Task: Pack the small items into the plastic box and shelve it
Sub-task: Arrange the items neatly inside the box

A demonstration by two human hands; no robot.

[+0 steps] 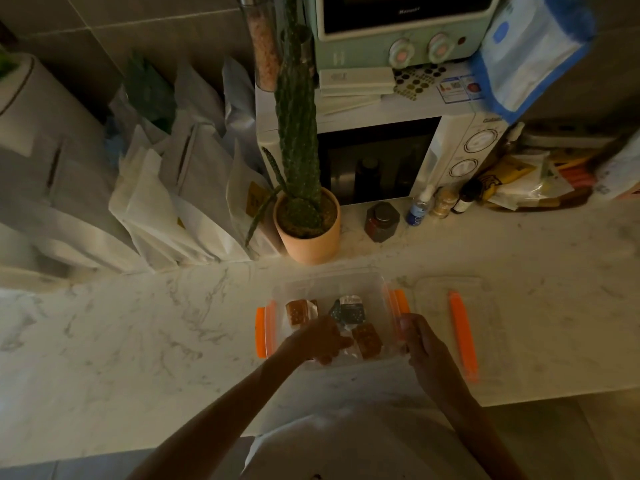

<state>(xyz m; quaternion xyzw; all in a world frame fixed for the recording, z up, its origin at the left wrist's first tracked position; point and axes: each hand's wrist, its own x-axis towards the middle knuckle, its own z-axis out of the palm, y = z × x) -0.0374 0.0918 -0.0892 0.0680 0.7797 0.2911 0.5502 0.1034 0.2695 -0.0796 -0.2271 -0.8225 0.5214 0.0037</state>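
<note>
A clear plastic box (360, 282) with orange side clips stands on the marble counter in front of me. Inside lie small wrapped packets: a brown one (298, 312) at the left, a dark patterned one (350, 311) in the middle, another brown one (366, 339) near the front. My left hand (317, 341) reaches into the box, fingers curled down beside the front brown packet; whether it holds anything is hidden. My right hand (417, 337) grips the box's right edge by the orange clip. The clear lid (453, 292) with an orange clip lies flat to the right.
A potted cactus (306, 223) stands just behind the box. Behind it are a microwave (460, 150) with a green mini oven (398, 32) on top, a dark jar (382, 221) and small bottles (420, 206). White paper bags (180, 202) crowd the back left.
</note>
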